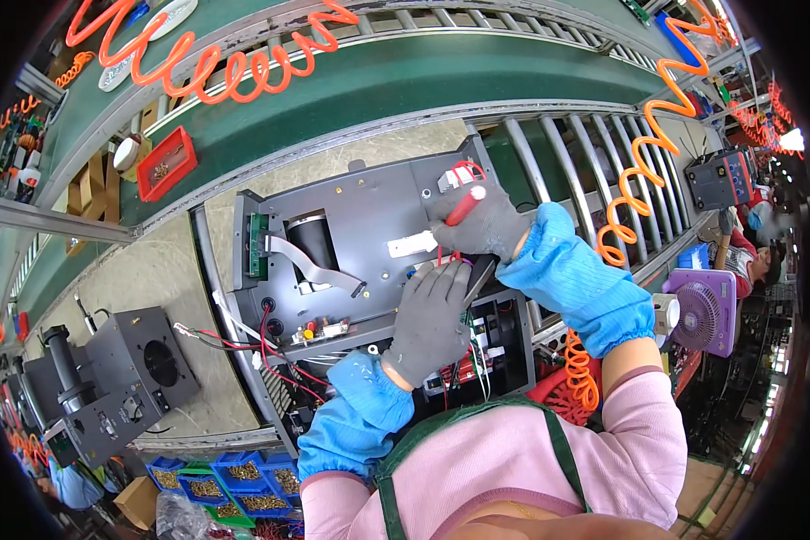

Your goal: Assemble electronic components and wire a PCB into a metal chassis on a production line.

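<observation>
My gloved right hand (486,223) is closed around a red-handled tool (465,207) with a pale end cap, most likely a screwdriver; its tip is hidden. Beneath that hand lies an opened dark grey metal housing (378,202), with a white label (411,244) beside the fingers. My gloved left hand (430,319) is at the near right edge of the housing, fingers together and bent down. Thin red wires show at its fingertips, but what it pinches is hidden. A grey ribbon cable (310,265) runs from a green circuit board (258,245) across the housing.
At left stands another dark metal assembly (108,378). Metal rollers (594,171) lie to the right, and a green conveyor belt (405,76) crosses behind. Orange coiled hoses (634,162) hang overhead. Blue bins (243,472) of small brass-coloured parts, a red tray (166,164) and a purple fan (704,310) stand around.
</observation>
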